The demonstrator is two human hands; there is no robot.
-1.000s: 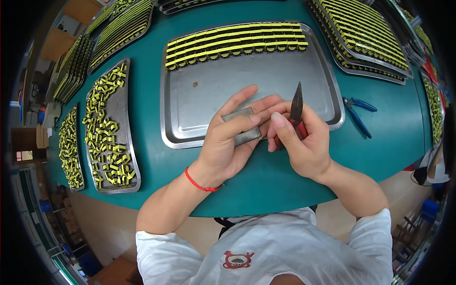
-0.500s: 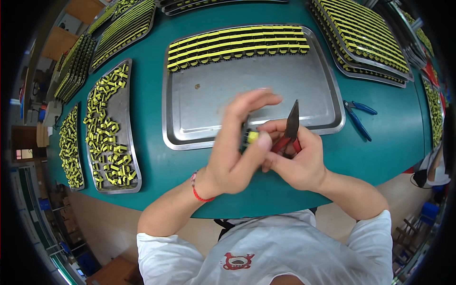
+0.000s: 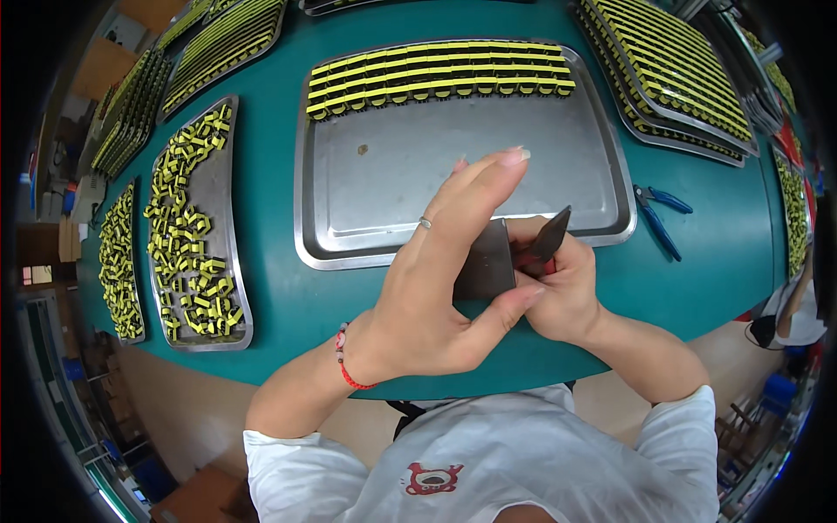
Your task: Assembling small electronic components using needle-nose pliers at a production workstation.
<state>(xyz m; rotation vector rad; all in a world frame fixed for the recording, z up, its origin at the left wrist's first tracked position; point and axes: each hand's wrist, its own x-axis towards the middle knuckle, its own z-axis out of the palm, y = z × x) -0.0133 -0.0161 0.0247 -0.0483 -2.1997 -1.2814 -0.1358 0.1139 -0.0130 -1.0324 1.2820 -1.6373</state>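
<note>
My left hand [image 3: 417,301] is around a dark, flat-faced rectangular block [image 3: 488,266], with the thumb at its lower edge and the long fingers stretched up past its left side. The block's other faces are hidden. Closed around dark-jawed pliers with red handles is my right hand [image 3: 567,292]; the pliers' jaws [image 3: 551,235] point up and to the right. My right fingers also reach behind the block. Both hands are over the near edge of a large metal tray [image 3: 392,183], whose far side carries rows of yellow-and-black parts [image 3: 440,71].
Blue-handled cutters [image 3: 658,222] lie right of the tray. Stacked trays of parts [image 3: 671,78] stand at the far right. On the left, a tray [image 3: 205,187] and a narrower one [image 3: 122,261] hold loose yellow-and-black parts. Another person's arm [image 3: 789,305] shows at the right edge.
The yellow-and-black part between my hands is no longer seen; a dark flat face shows there now. My left fingers have straightened up and right, and the pliers have tipped rightward and lower.
</note>
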